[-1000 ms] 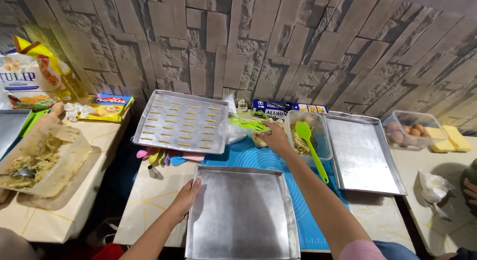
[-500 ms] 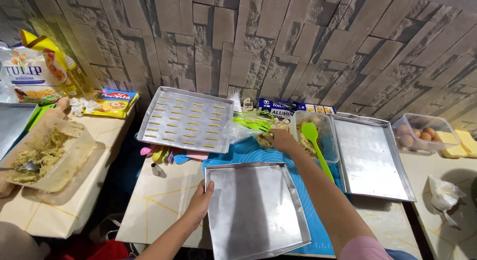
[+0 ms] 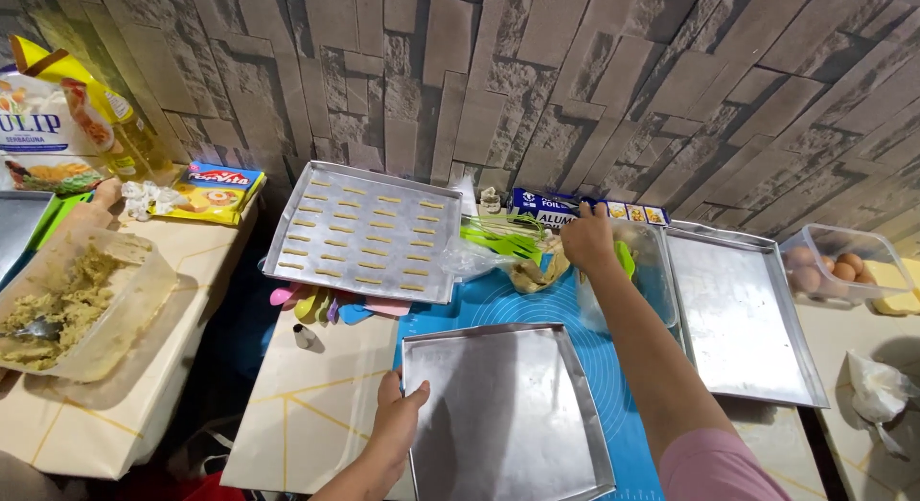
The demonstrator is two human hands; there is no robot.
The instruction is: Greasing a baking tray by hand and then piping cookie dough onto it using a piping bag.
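Observation:
My left hand (image 3: 395, 422) grips the left rim of an empty square metal tray (image 3: 503, 420), thumb over the edge. The tray lies partly on a blue silicone mat (image 3: 565, 314) at the table's front. My right hand (image 3: 586, 240) reaches to the back of the mat, knuckles up, over a green spatula (image 3: 626, 259) and the rim of a clear plastic container (image 3: 656, 285). Its fingers are hidden, so I cannot see whether they hold anything. A lump of dough (image 3: 532, 273) lies just left of that hand.
A tray with rows of dough strips (image 3: 364, 233) sits at the back left, a second empty tray (image 3: 738, 314) at the right. Beyond it is a tub of eggs (image 3: 839, 266). A tub of dough (image 3: 67, 305) stands on the left table, across a dark gap (image 3: 225, 329).
My right hand has moved from the dough lump to the right, onto the green spatula and clear container. My left hand stays on the empty tray's rim, and the tray has turned slightly.

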